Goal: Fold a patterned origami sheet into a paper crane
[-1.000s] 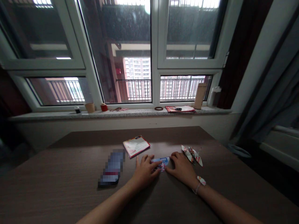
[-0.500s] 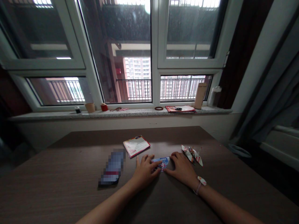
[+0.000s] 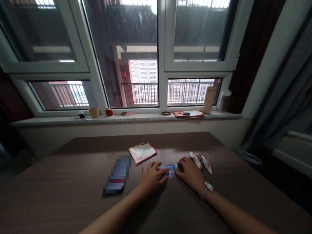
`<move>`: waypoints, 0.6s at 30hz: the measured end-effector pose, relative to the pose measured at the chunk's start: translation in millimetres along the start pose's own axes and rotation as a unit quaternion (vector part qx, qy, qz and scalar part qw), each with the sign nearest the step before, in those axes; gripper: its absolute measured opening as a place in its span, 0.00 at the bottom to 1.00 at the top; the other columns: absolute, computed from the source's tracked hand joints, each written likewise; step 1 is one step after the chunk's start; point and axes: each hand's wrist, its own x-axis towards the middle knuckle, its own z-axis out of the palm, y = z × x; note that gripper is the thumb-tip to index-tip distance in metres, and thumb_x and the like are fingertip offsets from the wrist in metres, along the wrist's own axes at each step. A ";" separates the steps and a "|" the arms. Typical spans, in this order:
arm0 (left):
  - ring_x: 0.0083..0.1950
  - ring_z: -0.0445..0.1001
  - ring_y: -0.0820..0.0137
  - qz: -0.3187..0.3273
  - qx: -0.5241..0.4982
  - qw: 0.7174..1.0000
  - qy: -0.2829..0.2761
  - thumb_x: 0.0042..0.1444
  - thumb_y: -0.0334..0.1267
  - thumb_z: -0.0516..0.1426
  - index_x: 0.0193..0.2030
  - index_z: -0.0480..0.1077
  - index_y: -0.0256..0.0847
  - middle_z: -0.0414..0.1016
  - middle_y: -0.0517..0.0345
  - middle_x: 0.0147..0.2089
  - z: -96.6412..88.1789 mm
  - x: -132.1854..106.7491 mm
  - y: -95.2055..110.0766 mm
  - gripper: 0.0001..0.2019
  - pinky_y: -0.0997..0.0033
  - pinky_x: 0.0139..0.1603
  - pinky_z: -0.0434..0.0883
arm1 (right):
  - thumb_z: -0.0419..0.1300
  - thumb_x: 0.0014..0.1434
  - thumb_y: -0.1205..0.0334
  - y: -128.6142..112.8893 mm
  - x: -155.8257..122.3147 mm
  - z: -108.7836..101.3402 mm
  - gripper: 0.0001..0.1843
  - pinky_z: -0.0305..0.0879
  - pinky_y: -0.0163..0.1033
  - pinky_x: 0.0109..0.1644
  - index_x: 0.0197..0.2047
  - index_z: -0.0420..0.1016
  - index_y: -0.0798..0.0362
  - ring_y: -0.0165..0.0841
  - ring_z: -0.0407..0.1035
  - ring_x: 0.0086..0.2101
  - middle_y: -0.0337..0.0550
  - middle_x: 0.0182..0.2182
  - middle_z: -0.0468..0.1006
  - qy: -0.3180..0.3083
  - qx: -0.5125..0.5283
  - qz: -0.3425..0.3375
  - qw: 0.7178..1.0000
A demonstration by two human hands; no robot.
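Note:
A small blue and white printed paper [image 3: 172, 167] lies flat on the table in front of me. My left hand [image 3: 153, 178] rests over its left part, fingers spread and fingertips on the paper. At the right edge of the paper is my right hand [image 3: 189, 171], its thumb and curled forefinger closed around that edge. Just beyond the right hand lie folded paper pieces [image 3: 204, 163] with red and green print. A stack of printed sheets [image 3: 142, 152] sits past my left hand.
A phone [image 3: 117, 175], blurred out, lies left of my left hand on the brown table [image 3: 60, 182]. Along the window sill [image 3: 143, 117] stand a paper cup [image 3: 94, 112], a red spool [image 3: 109, 112], scissors [image 3: 186, 113] on papers and a tan bottle [image 3: 209, 100].
My right hand has shifted slightly, its thumb drawing back to the right toward the paper's edge. The left hand has stayed in place.

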 end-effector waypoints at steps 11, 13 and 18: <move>0.69 0.53 0.50 -0.007 -0.008 1.000 0.002 0.60 0.51 0.55 0.58 0.66 0.70 0.60 0.57 0.68 0.9 0.8 0.4 0.19 0.28 0.63 0.40 | 0.53 0.62 0.63 7.8 8.7 3.9 0.11 0.60 0.39 0.49 0.38 0.77 0.53 0.38 0.68 0.43 0.46 0.38 0.76 0.011 0.011 -0.002 1.000; 0.69 0.52 0.49 -0.007 -0.006 1.000 -0.001 0.61 0.51 0.55 0.59 0.65 0.69 0.59 0.56 0.68 -0.4 -0.2 1.2 0.19 0.28 0.63 0.40 | 0.53 0.63 0.63 7.5 5.6 3.0 0.11 0.60 0.39 0.50 0.41 0.77 0.54 0.38 0.67 0.44 0.46 0.39 0.76 0.011 0.023 -0.009 1.000; 0.69 0.52 0.50 0.001 -0.001 1.000 0.003 0.61 0.50 0.54 0.60 0.64 0.68 0.59 0.56 0.68 -1.9 -2.5 1.8 0.19 0.29 0.64 0.41 | 0.55 0.63 0.62 2.7 -8.7 -4.6 0.11 0.61 0.37 0.52 0.39 0.80 0.50 0.36 0.66 0.46 0.44 0.43 0.75 0.002 0.069 -0.067 0.995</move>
